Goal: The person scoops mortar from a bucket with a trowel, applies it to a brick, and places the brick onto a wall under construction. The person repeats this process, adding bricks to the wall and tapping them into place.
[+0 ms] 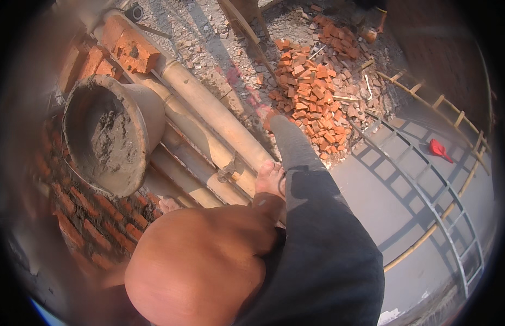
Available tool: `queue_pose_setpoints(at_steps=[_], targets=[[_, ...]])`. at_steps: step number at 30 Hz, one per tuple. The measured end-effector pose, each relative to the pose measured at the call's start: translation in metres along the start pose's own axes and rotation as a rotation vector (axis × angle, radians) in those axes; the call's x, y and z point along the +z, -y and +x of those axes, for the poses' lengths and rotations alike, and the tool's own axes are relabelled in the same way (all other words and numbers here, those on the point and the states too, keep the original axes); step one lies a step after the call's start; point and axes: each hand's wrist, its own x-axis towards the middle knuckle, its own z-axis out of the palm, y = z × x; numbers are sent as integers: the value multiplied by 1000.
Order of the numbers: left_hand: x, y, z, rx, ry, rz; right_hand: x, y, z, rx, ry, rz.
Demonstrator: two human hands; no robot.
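My right arm, in a dark sleeve, stretches away from me over the bamboo poles. At its end my right hand is small and blurred against the rubble, and its fingers cannot be made out. My left hand does not show; the lower left is smeared. A round bucket of wet grey mortar leans at the left, its mouth tilted toward me. Beneath it runs a course of red bricks. My bare knee fills the lower middle, with my bare foot on the poles.
Loose bricks lie on the poles beyond the bucket. A greyish lump sits on the bamboo. Farther down are a heap of broken bricks, a metal ladder, a bamboo ladder and a red object on grey floor.
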Motion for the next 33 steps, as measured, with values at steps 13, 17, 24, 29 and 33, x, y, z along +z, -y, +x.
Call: queue_pose_setpoints(at_steps=[13,17,24,29,33], targets=[[-23,5,16,123,196,-29,15,-45,-11,65,61,-164],[-7,-2,20,-240,479,-324,20,-44,3,72,79,-195],[20,6,-3,63,79,24,19,-42,23,65,142,-249],[9,4,1,5,197,-23,25,-37,42,42,204,-315],[-2,3,8,82,147,16,28,-28,45,14,229,-354]])
